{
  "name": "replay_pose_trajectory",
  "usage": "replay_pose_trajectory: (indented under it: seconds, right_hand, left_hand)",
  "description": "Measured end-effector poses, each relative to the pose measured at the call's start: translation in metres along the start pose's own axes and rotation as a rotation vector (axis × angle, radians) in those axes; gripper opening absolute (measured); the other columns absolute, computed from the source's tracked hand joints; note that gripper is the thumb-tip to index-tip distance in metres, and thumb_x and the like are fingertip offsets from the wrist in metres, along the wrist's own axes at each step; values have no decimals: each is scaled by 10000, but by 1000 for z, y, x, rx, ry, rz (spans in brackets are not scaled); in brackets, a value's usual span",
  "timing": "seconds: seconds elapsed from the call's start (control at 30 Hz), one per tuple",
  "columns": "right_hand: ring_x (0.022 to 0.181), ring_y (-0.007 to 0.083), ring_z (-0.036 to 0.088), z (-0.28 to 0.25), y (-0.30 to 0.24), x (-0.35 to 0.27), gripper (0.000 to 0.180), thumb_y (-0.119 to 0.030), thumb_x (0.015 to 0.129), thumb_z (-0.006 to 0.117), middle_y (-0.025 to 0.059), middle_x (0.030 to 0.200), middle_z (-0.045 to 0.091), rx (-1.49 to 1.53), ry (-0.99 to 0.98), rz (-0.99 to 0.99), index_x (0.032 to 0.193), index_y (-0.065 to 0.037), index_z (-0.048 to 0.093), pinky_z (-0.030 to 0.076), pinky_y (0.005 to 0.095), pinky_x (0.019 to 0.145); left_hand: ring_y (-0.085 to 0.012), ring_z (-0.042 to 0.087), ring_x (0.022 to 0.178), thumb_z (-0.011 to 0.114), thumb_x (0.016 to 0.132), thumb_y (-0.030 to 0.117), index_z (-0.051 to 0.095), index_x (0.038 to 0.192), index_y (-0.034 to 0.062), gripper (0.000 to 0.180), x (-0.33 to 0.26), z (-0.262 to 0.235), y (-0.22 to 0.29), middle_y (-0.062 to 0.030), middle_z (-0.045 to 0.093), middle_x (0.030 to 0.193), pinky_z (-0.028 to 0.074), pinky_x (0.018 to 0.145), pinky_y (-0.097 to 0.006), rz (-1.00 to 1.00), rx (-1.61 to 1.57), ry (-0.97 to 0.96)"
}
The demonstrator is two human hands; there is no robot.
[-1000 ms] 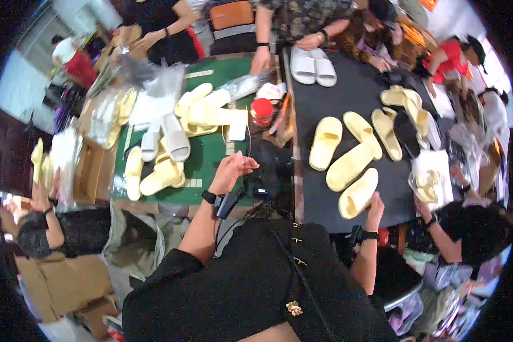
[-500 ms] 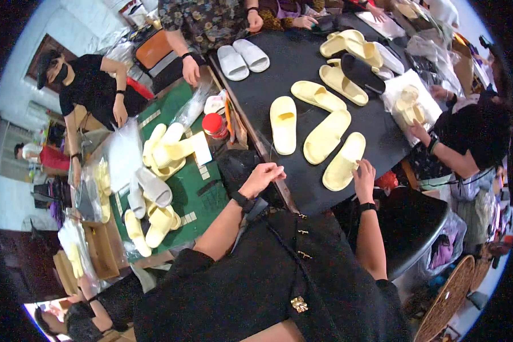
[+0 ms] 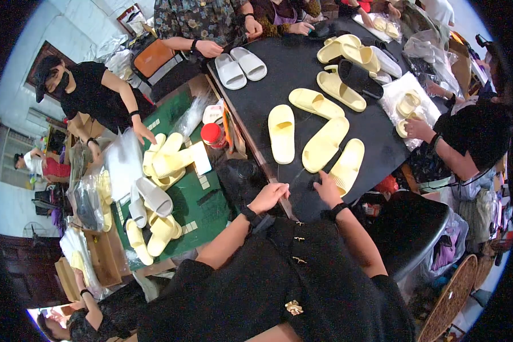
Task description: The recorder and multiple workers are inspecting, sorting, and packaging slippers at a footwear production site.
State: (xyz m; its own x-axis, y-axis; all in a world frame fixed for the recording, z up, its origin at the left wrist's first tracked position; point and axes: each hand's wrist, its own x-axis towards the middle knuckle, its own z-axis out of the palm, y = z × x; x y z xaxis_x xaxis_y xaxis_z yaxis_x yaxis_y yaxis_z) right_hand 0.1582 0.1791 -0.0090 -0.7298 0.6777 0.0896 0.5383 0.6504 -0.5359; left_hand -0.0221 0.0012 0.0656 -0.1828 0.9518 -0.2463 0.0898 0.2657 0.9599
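My left hand (image 3: pixel 271 198) is at the near left edge of the black table (image 3: pixel 256 108), with its fingers curled and pressed together; anything between them is too small to make out. My right hand (image 3: pixel 328 191) has its fingers apart and holds nothing. It is by the heel of a pale yellow slipper (image 3: pixel 325 145), perhaps touching it, and left of another yellow slipper (image 3: pixel 349 165). A third yellow slipper (image 3: pixel 282 134) lies ahead of my left hand, and a fourth (image 3: pixel 316 103) lies crosswise behind these.
A grey slipper pair (image 3: pixel 241 67) stands at the far left. More yellow slippers (image 3: pixel 341 91) and a black slipper (image 3: pixel 359 78) lie far right. Left, a green mat (image 3: pixel 199 222) bears piled slippers and a red-lidded jar (image 3: pixel 213 135). A co-worker's hand (image 3: pixel 419 130) rests on bagged slippers at right.
My right hand has left the rightmost slipper's right side and come left, between two slippers. My left hand stays curled. At left a co-worker's hand has reached the piled slippers.
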Motion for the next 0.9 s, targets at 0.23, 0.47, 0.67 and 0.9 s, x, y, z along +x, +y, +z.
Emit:
replay_pose_trajectory:
  seconds: [0.23,0.47,0.67,0.9]
  right_hand:
    - [797,321,622,-46,-46,-5,223,-75,769,608,137,829,654,271,-290,-53,985,-63,662,497,410,738]
    - [836,323,560,-60,-50,-12,236,-73,726,646,118,848,610,213,-279,-500,961,-93,645,444,409,776]
    - [802,299,626,-53,-43,-31,162,-120,811,586,141,864,648,289,-479,-136,940,-51,655,488,378,722]
    - [846,272,642,-42,-28,-29,191,-146,801,626,118,905,665,383,-413,-93,974,-71,657,495,351,765]
  left_hand:
    - [-295,582,852,467,932,179,594,781,-25,284,-4,-6,36,-122,580,864,460,730,-345,281,259,322]
    - [-108,592,586,454,958,194,595,1157,106,259,24,18,36,-58,627,738,495,531,-271,62,224,-133]
    - [-295,631,703,520,903,253,603,1043,72,243,38,31,5,-145,643,798,496,684,-378,173,528,-228]
    - [-220,639,603,610,845,274,633,851,19,256,36,27,-9,-110,646,673,491,578,-344,98,467,-152]
